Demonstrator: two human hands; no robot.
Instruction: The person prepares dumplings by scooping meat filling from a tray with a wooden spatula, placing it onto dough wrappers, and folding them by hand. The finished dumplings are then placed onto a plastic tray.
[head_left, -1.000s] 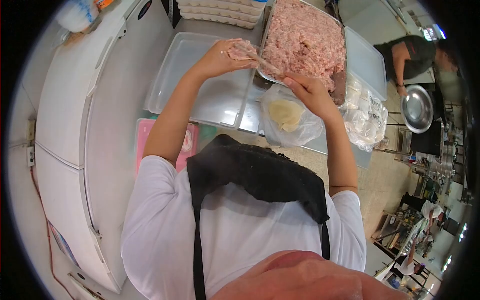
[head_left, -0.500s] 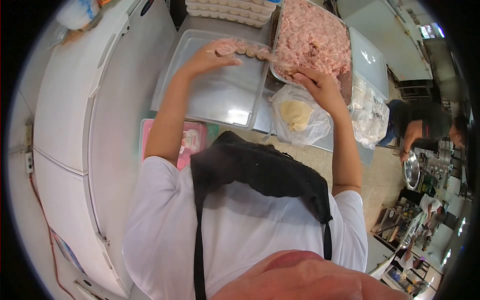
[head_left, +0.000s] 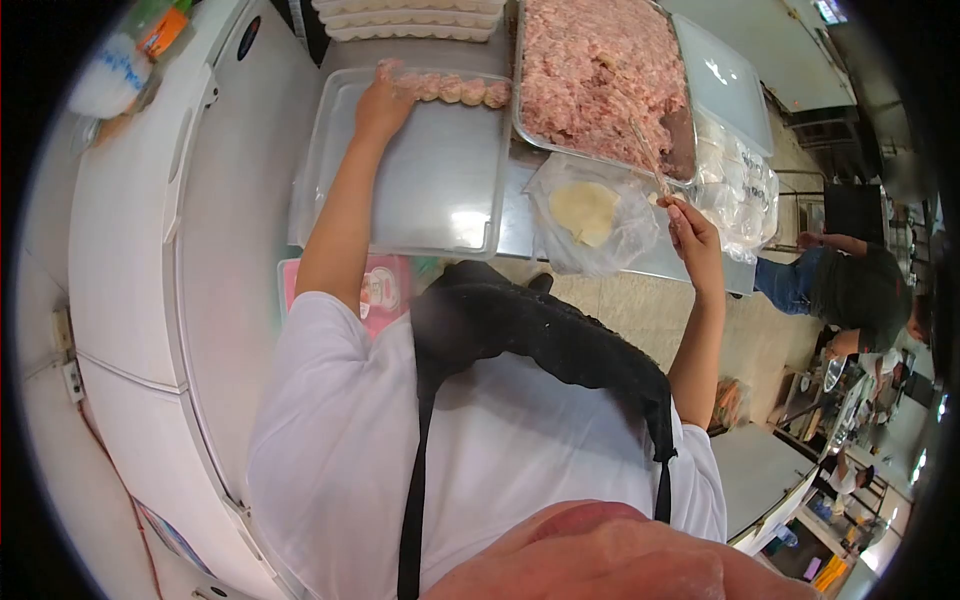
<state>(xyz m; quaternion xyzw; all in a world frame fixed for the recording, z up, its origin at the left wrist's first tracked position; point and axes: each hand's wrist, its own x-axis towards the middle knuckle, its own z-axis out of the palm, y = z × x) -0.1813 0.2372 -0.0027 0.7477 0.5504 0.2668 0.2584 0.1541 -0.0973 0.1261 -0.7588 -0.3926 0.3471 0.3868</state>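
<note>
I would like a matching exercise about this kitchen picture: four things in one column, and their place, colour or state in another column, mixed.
Things:
1. Left hand
2. Right hand
3. Minced meat
4. Round wrappers

Place, colour or state:
A. Pale yellow
B. At one end of the row of dumplings
C. Holding a thin stick
D. Heaped in the metal tray

Right pairs: 1-B, 2-C, 3-D, 4-A.

Meat tray [head_left: 681,150] and stacked trays [head_left: 410,22] cropped by top edge.
</note>
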